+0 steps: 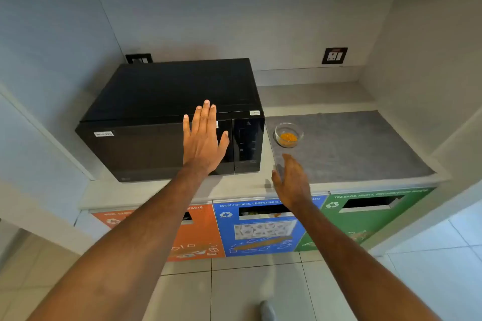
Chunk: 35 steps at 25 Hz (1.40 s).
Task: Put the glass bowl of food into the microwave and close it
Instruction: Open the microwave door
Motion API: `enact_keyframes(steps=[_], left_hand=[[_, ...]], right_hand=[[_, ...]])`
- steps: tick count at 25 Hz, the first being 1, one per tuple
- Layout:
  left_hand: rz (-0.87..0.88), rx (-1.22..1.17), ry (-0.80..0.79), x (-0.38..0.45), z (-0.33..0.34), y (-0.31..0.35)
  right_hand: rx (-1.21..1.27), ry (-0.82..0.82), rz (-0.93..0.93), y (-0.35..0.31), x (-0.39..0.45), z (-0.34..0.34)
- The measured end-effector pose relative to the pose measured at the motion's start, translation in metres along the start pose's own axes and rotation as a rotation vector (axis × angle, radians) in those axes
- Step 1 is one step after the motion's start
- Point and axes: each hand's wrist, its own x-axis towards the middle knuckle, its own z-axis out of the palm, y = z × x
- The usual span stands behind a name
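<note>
A black microwave (146,122) stands on the counter with its door shut. My left hand (203,138) is flat and open in front of the door's right part, fingers spread upward; whether it touches the door I cannot tell. A small glass bowl (289,134) with orange-yellow food sits on a grey mat just right of the microwave. My right hand (293,181) hovers open below the bowl, near the counter's front edge, holding nothing.
The grey mat (365,146) covers the counter to the right of the microwave. Walls close in the counter on the left, back and right. A wall socket (334,55) is behind. Orange (198,232), blue (260,224) and green (365,216) waste bin fronts sit below the counter.
</note>
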Motion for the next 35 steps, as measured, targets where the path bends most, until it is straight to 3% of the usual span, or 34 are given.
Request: enact_keyframes(steps=[4, 11, 19, 35], left_hand=[[-0.058, 0.014, 0.040, 0.009, 0.012, -0.011], [-0.118, -0.045, 0.159, 0.015, 0.036, -0.014], [-0.106, -0.004, 0.228, 0.015, 0.044, -0.015], [-0.147, 0.011, 0.268, 0.016, 0.052, -0.014]], right_hand=[[0.132, -0.186, 0.141, 0.001, 0.005, 0.043], [0.355, -0.267, 0.284, -0.011, 0.041, 0.101], [0.404, -0.061, 0.305, -0.014, 0.053, 0.134], [0.374, 0.080, 0.344, -0.013, 0.054, 0.159]])
